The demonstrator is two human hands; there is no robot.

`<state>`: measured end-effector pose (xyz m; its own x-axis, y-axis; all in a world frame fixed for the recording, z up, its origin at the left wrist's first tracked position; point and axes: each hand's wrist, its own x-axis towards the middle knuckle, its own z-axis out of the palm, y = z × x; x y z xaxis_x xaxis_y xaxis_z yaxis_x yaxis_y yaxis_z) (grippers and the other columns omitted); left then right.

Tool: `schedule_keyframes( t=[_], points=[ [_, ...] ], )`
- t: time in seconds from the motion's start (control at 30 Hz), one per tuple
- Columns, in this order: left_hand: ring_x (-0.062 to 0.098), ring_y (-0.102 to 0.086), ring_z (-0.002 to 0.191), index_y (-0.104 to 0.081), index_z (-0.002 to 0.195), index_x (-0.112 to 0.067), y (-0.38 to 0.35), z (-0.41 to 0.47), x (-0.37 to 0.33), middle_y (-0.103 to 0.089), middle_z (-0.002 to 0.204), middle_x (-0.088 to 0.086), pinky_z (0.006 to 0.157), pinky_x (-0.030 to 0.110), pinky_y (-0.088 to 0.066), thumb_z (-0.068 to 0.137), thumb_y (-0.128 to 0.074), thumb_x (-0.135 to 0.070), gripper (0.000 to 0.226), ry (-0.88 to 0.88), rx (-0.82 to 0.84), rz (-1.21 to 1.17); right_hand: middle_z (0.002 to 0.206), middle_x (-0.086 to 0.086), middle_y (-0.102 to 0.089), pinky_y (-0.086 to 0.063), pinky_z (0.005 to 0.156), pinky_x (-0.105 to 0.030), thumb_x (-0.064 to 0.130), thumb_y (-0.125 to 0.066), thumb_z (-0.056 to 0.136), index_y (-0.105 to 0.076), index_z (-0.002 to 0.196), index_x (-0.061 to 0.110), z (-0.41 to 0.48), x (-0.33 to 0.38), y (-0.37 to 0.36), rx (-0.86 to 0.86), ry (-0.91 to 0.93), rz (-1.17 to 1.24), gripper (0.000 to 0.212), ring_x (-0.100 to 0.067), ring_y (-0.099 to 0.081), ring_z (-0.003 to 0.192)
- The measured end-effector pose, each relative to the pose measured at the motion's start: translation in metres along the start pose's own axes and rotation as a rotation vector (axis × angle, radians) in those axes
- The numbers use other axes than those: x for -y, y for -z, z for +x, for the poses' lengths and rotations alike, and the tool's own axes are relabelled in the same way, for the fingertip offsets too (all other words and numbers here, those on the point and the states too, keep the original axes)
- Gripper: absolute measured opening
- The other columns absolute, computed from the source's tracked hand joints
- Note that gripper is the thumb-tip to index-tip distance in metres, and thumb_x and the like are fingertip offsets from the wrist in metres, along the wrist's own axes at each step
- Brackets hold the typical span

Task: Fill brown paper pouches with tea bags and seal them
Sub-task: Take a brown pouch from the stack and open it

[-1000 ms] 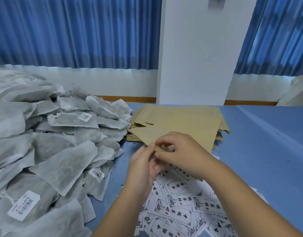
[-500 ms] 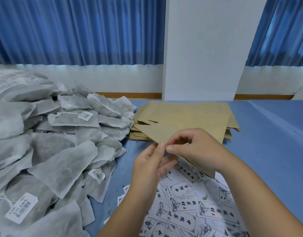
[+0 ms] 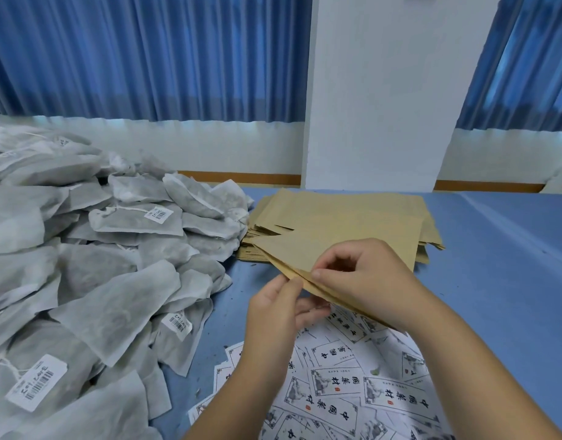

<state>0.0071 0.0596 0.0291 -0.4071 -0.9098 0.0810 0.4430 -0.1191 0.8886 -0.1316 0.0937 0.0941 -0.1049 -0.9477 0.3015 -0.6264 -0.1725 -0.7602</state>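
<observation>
Pouch (image 3: 308, 255) mouth is pinched by both hands: left hand (image 3: 273, 315) below, right hand (image 3: 365, 281) above, beside tea bags (image 3: 99, 265).

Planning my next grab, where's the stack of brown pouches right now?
Head view: the pouch stack lies centre, right of the tea bag pile, just behind the held pouch.

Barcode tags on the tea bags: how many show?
3 barcode tags on the tea bags: one far middle, one at the right edge, one front left. A fourth may lie far back; others may be buried.
</observation>
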Motion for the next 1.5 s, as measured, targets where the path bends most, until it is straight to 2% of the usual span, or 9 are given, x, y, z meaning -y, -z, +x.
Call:
schedule_keyframes(
  t=[0.17, 0.3, 0.47, 0.6, 0.67, 0.93, 1.13, 1.27, 1.5],
  points=[
    [0.029, -0.072, 0.089, -0.069, 0.109, -0.012, -0.005, -0.006, -0.003, -0.074, 0.095, 0.013, 0.076, 0.033, -0.059, 0.086, -0.06, -0.047, 0.043, -0.006, -0.006, 0.042, 0.07, 0.016, -0.066, -0.049, 0.058, -0.02, 0.018, -0.066, 0.08, -0.064, 0.07, 0.028, -0.001, 0.012, -0.009, -0.012, 0.12, -0.194, 0.014, -0.002, -0.06, 0.066],
    [0.022, -0.071, 0.073, -0.073, 0.097, -0.013, -0.003, -0.006, -0.007, -0.063, 0.062, 0.007, 0.08, 0.038, -0.058, 0.094, -0.059, -0.031, 0.023, 0.001, -0.031, 0.051, 0.063, 0.013, -0.06, -0.043, 0.056, -0.018, 0.017, -0.064, 0.085, -0.059, 0.072, 0.025, -0.001, 0.013, -0.007, -0.026, 0.156, -0.289, 0.015, -0.004, -0.055, 0.064],
    [0.031, -0.073, 0.079, -0.066, 0.093, -0.002, -0.001, -0.006, -0.011, -0.072, 0.081, 0.022, 0.083, 0.042, -0.058, 0.092, -0.054, -0.014, 0.017, 0.069, -0.05, 0.158, 0.071, 0.011, -0.056, -0.045, 0.064, -0.031, 0.017, -0.057, 0.09, -0.048, 0.076, 0.029, -0.002, 0.015, -0.011, 0.041, 0.168, -0.411, 0.02, -0.011, -0.052, 0.069],
    [0.019, -0.067, 0.057, -0.064, 0.075, -0.005, 0.002, -0.005, -0.013, -0.066, 0.059, 0.008, 0.076, 0.042, -0.06, 0.088, -0.048, -0.002, 0.021, 0.049, -0.057, 0.219, 0.076, 0.01, -0.053, -0.043, 0.066, -0.034, 0.019, -0.053, 0.092, -0.045, 0.08, 0.028, -0.002, 0.015, -0.016, 0.052, 0.175, -0.466, 0.018, -0.015, -0.05, 0.074],
    [0.023, -0.071, 0.067, -0.069, 0.069, -0.011, 0.004, -0.005, -0.016, -0.071, 0.068, 0.012, 0.072, 0.036, -0.06, 0.086, -0.047, 0.001, 0.03, 0.032, -0.06, 0.21, 0.077, 0.009, -0.055, -0.043, 0.065, -0.033, 0.019, -0.053, 0.092, -0.046, 0.08, 0.028, -0.002, 0.014, -0.018, 0.033, 0.175, -0.452, 0.017, -0.014, -0.05, 0.073],
    [0.031, -0.073, 0.079, -0.072, 0.07, -0.012, 0.003, -0.006, -0.011, -0.073, 0.083, 0.019, 0.066, 0.032, -0.059, 0.084, -0.046, 0.005, 0.034, 0.034, -0.119, 0.109, 0.065, 0.014, -0.054, -0.035, 0.057, -0.01, 0.014, -0.06, 0.088, -0.058, 0.076, 0.021, 0.0, 0.011, -0.008, -0.143, 0.098, -0.282, 0.015, 0.004, -0.05, 0.065],
    [0.029, -0.069, 0.06, -0.061, 0.089, -0.004, -0.005, -0.007, -0.01, -0.069, 0.072, 0.016, 0.059, 0.041, -0.056, 0.088, -0.05, -0.014, 0.015, 0.102, -0.229, 0.085, 0.081, 0.012, -0.053, -0.041, 0.068, -0.034, 0.025, -0.05, 0.093, -0.045, 0.084, 0.028, -0.008, 0.031, -0.028, 0.011, 0.257, -0.527, 0.01, -0.017, -0.052, 0.077],
    [0.012, -0.06, 0.044, -0.059, 0.077, -0.008, 0.003, -0.005, -0.02, -0.061, 0.052, 0.002, 0.043, 0.025, -0.049, 0.086, -0.04, 0.003, 0.024, 0.035, -0.291, 0.148, 0.086, 0.01, -0.057, -0.045, 0.068, -0.035, 0.032, -0.047, 0.091, -0.048, 0.087, 0.028, -0.014, 0.037, -0.037, 0.013, 0.325, -0.592, 0.006, -0.017, -0.055, 0.077],
    [0.022, -0.063, 0.066, -0.065, 0.096, -0.011, 0.01, -0.001, -0.021, -0.067, 0.077, 0.011, 0.054, 0.031, -0.05, 0.082, -0.041, -0.001, 0.03, 0.011, -0.349, 0.157, 0.093, 0.01, -0.053, -0.047, 0.068, -0.032, 0.047, -0.045, 0.083, -0.052, 0.097, 0.031, -0.015, 0.037, -0.043, 0.051, 0.239, -0.673, 0.022, -0.016, -0.056, 0.079]
  ],
)
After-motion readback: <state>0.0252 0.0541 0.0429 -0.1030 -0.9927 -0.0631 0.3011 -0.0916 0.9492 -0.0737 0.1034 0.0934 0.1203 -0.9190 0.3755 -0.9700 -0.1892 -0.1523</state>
